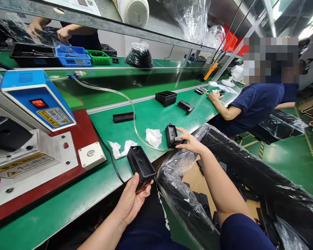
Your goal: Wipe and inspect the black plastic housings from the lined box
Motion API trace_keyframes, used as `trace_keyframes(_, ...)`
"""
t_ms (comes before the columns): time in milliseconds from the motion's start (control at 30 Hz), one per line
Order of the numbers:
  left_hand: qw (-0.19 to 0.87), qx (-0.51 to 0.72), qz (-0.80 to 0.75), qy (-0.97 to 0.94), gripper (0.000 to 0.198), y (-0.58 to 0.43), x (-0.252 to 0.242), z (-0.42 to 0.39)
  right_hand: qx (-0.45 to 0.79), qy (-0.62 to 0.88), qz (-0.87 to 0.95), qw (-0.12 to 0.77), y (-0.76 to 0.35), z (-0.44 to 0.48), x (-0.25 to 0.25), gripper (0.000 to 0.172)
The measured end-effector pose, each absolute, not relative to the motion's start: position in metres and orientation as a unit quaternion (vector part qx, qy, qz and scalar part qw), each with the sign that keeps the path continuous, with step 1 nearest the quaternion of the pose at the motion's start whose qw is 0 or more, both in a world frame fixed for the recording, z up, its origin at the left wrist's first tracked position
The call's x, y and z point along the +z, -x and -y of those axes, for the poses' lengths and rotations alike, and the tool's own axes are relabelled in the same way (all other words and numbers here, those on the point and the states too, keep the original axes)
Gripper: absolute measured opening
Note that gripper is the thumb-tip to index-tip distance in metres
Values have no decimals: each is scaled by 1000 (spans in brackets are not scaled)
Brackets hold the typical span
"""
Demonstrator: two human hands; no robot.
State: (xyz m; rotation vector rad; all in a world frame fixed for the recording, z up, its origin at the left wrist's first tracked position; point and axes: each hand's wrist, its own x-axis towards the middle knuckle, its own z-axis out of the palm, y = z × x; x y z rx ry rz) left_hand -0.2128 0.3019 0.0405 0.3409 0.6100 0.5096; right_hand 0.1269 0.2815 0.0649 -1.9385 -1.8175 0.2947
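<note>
In my left hand [136, 196] is a long black plastic housing [141, 163], held by its near end over the table's front edge. Its open hollow side faces up, with the thumb on one side and the fingers beneath. My right hand [189, 141] grips the right side of a second, smaller black plastic box [170, 135], tilted at the table edge with its hollow side showing. The fingertips partly cover that box's near right corner. Between the two hands, a crumpled white tissue [153, 138] lies on the green table [94, 198]; another white tissue [121, 148] is beside the housing.
A blue-topped machine [39, 100] stands left on a red base, with a button box [91, 155]. A clear hose [131, 104] crosses the table. Black parts [166, 98] lie farther back. A plastic-lined carton [193, 173] of black parts stands right. A co-worker [253, 104] sits beyond.
</note>
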Motion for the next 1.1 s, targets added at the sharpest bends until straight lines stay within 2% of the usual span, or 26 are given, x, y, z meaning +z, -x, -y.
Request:
trace_keyframes(133, 905, 256, -297, -163, 45, 213, 41, -302, 166, 723, 606, 287, -120, -278, 60, 37)
trace_keyframes(233, 905, 257, -299, -161, 43, 212, 40, -302, 156, 750, 551, 331, -102, -277, 55, 63)
trace_keyframes(333, 905, 253, -300, -167, 43, 211, 39, -300, 57, 810, 472, 345, -77, -282, 52, 79)
trace_keyframes(433, 904, 244, -304, -174, 43, 211, 38, -299, 2, 863, 384, 327, -59, -291, 52, 70)
trace_keyframes(500, 904, 241, -308, -176, 43, 212, 38, -299, 16, 872, 333, 357, -56, -294, 52, 59)
trace_keyframes(567, 902, 243, -308, -179, 43, 214, 38, -299, 86, 830, 279, 475, -61, -295, 48, 53)
trace_keyframes(633, 902, 250, -301, -181, 43, 216, 38, -300, 180, 747, 227, 598, -67, -292, 43, 55)
trace_keyframes(700, 904, 256, -289, -183, 44, 217, 38, -301, 250, 688, 200, 652, -69, -288, 38, 57)
trace_keyframes(900, 912, 252, -272, -174, 43, 218, 36, -302, 346, 583, 155, 719, -55, -280, 37, 52)
trace_keyframes(1100, 920, 247, -257, -162, 43, 220, 34, -302, 359, 543, 188, 736, -37, -277, 50, 47)
